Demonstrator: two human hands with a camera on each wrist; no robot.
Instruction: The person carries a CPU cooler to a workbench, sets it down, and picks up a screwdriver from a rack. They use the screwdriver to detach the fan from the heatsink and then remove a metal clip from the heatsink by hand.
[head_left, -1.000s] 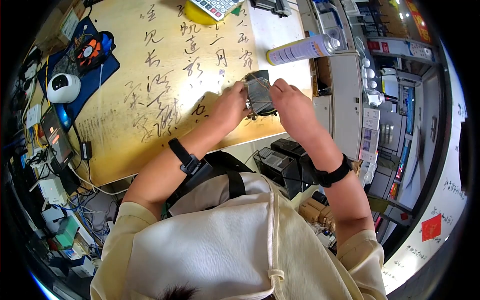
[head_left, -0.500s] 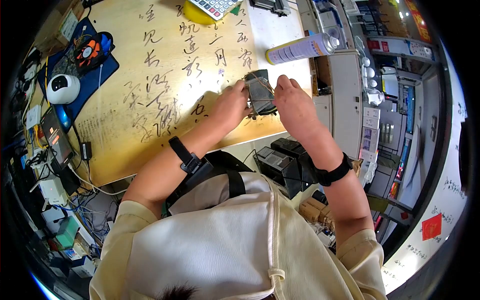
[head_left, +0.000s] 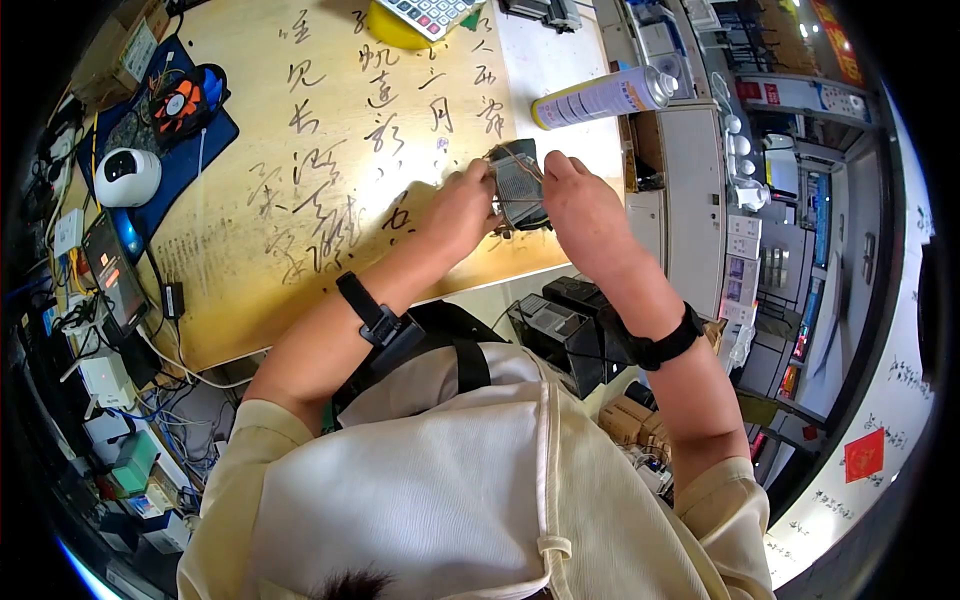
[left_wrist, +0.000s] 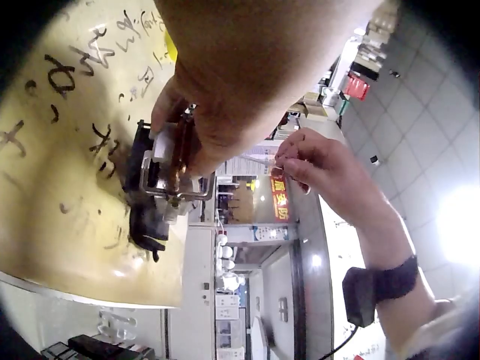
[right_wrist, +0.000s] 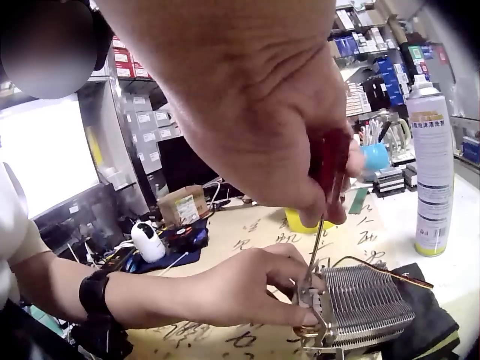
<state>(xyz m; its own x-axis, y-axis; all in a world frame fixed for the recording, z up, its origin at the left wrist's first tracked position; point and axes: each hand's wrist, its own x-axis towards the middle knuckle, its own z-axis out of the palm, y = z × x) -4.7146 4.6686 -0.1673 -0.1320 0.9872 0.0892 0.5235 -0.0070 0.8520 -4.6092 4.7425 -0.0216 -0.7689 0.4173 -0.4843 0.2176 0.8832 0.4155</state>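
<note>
A finned metal heatsink (head_left: 518, 185) with copper pipes lies on a black cloth (right_wrist: 431, 330) on the wooden table (head_left: 300, 250). My left hand (head_left: 462, 205) grips its left end at the metal bracket, fingers curled round it. My right hand (head_left: 580, 200) hovers over the right side, gripping a red-handled screwdriver (right_wrist: 330, 169). Its thin shaft points down onto the bracket beside my left hand (right_wrist: 255, 289). In the left wrist view the heatsink (left_wrist: 169, 161) shows under my left hand (left_wrist: 217, 120), with my right hand (left_wrist: 315, 161) raised to the right of it.
A tall spray can (head_left: 600, 98) lies just beyond the heatsink. A calculator (head_left: 425, 15) sits at the far edge. At the left are a small white camera (head_left: 127, 175) and a fan on a blue mat (head_left: 180, 100). The table's right edge runs close beside my right hand.
My right hand has shifted slightly above the heatsink. The left hand and the heatsink have stayed where they were.
</note>
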